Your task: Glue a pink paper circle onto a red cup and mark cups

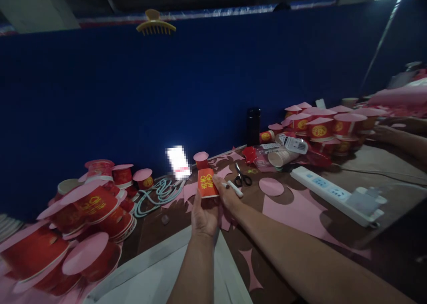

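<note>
Between my two hands is a red paper cup with a gold double-happiness character on its side. My left hand wraps it from below and the left. At the cup's right side, the fingers of my right hand close on it. A white marker-like stick shows beside my right hand; whether it is held or lies on the table I cannot tell. Just beyond are black-handled scissors and a small red cup topped with a pink disc.
Pink-topped red cups cluster at left and right. A white power strip, pink paper scraps, a pale coiled cable, a bright phone-like screen and a dark bottle surround the work area. Another person's arm reaches in at right.
</note>
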Tool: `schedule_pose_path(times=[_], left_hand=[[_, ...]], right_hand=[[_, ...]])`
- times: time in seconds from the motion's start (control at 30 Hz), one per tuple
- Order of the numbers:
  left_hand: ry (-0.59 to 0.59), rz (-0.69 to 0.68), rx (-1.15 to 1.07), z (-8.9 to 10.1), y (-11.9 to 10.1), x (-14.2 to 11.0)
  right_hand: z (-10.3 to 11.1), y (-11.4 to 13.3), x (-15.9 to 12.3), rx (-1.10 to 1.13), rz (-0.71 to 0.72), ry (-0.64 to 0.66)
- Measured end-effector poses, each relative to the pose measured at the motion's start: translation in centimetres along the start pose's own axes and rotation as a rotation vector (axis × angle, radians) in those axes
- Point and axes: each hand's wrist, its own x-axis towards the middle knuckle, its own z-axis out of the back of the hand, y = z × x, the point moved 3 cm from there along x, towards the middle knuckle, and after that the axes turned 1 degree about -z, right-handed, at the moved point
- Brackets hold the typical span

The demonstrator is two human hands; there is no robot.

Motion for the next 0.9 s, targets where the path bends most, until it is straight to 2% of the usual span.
schedule_pose_path(times=[0.13,0.3,0.43,0.53,0.63,0.77,0.9], left_hand=[[-0.041,0.028,0.040,-0.2,0.5,-0.2],[-0.060,0.040,0.036,0.3,0.4,0.2],[-0.083,0.043,0.019,0.9,0.1,0.8],[-0.089,0.023,-0.023,1.2,-0.2,1.3],[-0.130,-0.042,-0.051,1.5,-0.3,1.7],[-0.089,-0.074,-0.034,1.7,0.1,2.0],[-0.057,-0.112,0.042,1.8,0.4,2.0]], right_hand=[[0.5,0.8,-0.2,-0.046,-0.050,-0.138],[0.9,2.3,-0.3,-0.093,0.029,-0.185],[1.2,2.3,-0.2,-0.138,0.100,-0.180],[1.4,2.5,-0.3,-0.202,0.248,-0.215],[1.3,3.2,-1.0,-0.405,0.479,-0.242],[0.4,4.3,-2.4,-0.641,0.753,-0.127],[-0.5,4.8,-3.5,-0.751,0.824,-0.009]])
